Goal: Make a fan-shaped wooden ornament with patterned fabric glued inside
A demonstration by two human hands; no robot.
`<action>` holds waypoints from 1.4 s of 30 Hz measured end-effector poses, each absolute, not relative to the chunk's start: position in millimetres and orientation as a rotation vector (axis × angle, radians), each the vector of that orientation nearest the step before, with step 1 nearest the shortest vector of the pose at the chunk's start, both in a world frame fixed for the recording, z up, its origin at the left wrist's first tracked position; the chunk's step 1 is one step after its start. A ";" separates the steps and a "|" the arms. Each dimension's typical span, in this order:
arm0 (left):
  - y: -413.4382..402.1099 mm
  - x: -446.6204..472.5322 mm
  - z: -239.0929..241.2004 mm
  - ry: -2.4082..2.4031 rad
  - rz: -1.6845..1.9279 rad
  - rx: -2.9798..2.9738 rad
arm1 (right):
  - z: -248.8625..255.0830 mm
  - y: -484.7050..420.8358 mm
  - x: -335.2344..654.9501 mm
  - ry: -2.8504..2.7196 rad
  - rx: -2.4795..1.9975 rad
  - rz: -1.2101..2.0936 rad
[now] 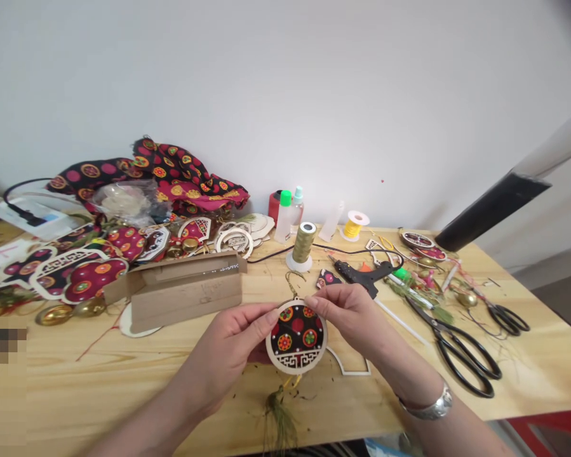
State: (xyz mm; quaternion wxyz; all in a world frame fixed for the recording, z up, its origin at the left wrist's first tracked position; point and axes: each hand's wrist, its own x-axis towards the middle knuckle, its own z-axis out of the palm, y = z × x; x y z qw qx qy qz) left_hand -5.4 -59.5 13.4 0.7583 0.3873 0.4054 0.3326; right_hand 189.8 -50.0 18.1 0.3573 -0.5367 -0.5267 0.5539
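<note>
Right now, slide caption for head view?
Left hand and right hand hold a round floral-fabric pendant, olive tassel below, over a wooden tabletop.

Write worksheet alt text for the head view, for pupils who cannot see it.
A left hand and right hand hold a round ornament, patterned fabric in a pale frame, above a wooden table. Nearby are a cardboard box, thread spool, glue gun and scissors.

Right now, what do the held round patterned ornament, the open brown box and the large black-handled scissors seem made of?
Round patterned ornament: matte rim, probably thin wood from its pale cutwork, around seemingly printed fabric.
Open brown box: matte cardboard, judging by its folded walls.
Large black-handled scissors: dark blades, likely metal; highlights suggest glossy plastic or coated handles.
</note>
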 end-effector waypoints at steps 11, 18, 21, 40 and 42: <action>-57.5 -2.2 15.0 0.860 0.747 0.796 | 13.2 -48.9 189.0 -1.281 -1.418 1.360; -59.1 -11.5 1.2 0.701 0.739 0.641 | 6.7 -46.4 193.9 -1.258 -1.424 1.320; -56.6 -18.5 -2.1 0.752 0.828 0.501 | 5.4 -46.2 195.9 -1.243 -1.419 1.316; -54.2 -5.2 11.0 0.822 0.556 0.733 | 11.3 -55.7 191.6 -1.661 -1.424 1.027; -53.8 -4.9 10.8 0.845 0.590 0.714 | 12.6 -62.6 187.7 -1.734 -1.399 0.607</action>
